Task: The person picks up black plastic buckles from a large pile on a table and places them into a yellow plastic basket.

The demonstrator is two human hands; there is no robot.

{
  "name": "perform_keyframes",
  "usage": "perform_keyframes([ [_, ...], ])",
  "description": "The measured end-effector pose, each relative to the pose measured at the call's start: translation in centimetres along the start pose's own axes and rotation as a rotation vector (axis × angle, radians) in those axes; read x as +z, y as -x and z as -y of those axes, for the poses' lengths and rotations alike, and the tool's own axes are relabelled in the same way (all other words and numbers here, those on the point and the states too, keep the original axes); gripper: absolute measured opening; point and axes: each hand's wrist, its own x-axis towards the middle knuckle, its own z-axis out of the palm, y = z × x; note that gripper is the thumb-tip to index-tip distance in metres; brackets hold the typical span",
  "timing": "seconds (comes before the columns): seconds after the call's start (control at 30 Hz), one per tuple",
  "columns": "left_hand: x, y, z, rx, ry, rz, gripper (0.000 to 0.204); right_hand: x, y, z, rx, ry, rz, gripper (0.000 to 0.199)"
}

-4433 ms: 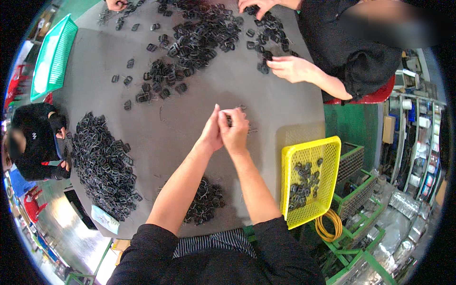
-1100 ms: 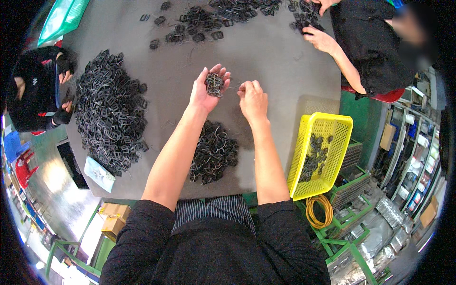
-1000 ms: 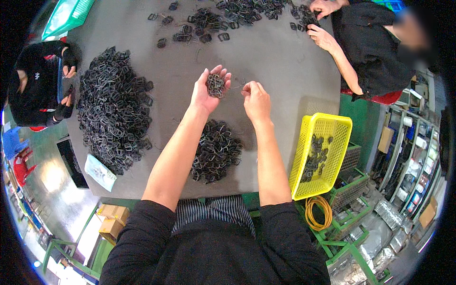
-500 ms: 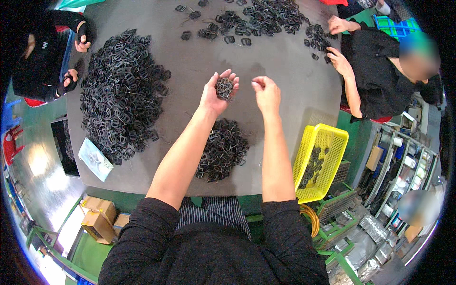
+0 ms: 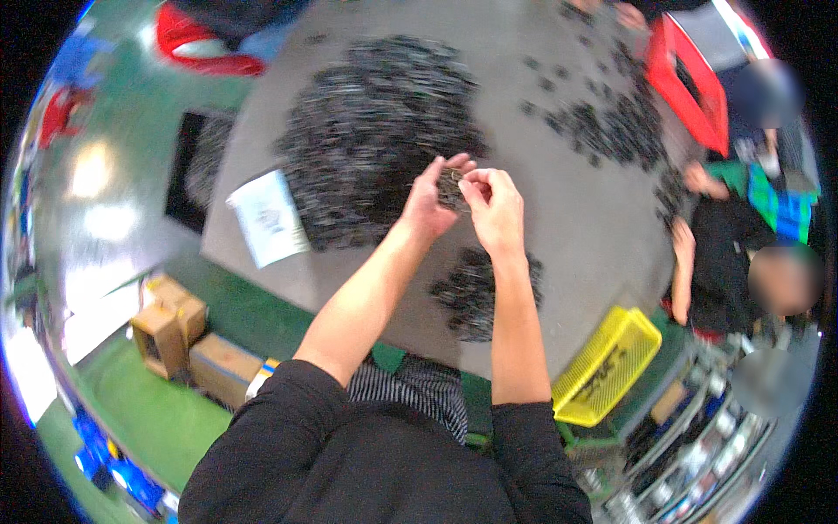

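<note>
My left hand (image 5: pixel 428 208) is cupped, palm up, around a bunch of small dark buckles (image 5: pixel 451 188), with fingers partly curled. My right hand (image 5: pixel 497 214) meets it from the right, thumb and fingertips pinched together at the bunch. Whether a single piece sits in that pinch cannot be made out. Under my right wrist lies a small pile of black buckles (image 5: pixel 467 301), partly covered by the forearm. A much larger heap of black buckles (image 5: pixel 375 113) spreads over the table beyond and left of my hands. The picture is blurred by motion.
A pale plastic bag (image 5: pixel 269 218) lies at the table's left edge. The yellow basket (image 5: pixel 608 367) with some dark pieces stands at the near right. Scattered buckles (image 5: pixel 602 127) lie far right, by a red crate (image 5: pixel 690 83) and a co-worker's hands (image 5: pixel 685 244). Cardboard boxes (image 5: pixel 175 323) stand lower left.
The view has swung left, so the table and piles appear shifted right. My right hand, earlier apart from the left, has come to the bunch in my left palm.
</note>
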Motion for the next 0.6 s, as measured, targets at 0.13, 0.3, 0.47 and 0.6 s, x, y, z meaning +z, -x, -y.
perform_keyframes([
  [0.13, -2.2, 5.8, -12.0, 0.02, 0.327, 0.149, 0.032, 5.7, 0.7, 8.3, -0.115, -0.066, 0.012, 0.018],
  [0.3, -9.4, 12.9, -33.3, 0.494, 0.029, 0.064, 0.027, 10.1, 3.2, 13.6, -0.09, -0.101, 0.085, 0.015],
  [0.47, -14.9, 12.0, -45.4, 0.708, -0.422, -0.284, 0.034, 11.2, 6.2, 10.1, -0.068, -0.022, 0.016, 0.016],
  [0.6, -21.5, 12.0, -52.4, 0.58, -1.151, -0.709, 0.052, 10.7, 9.5, 8.7, 0.095, -0.025, -0.045, 0.015],
])
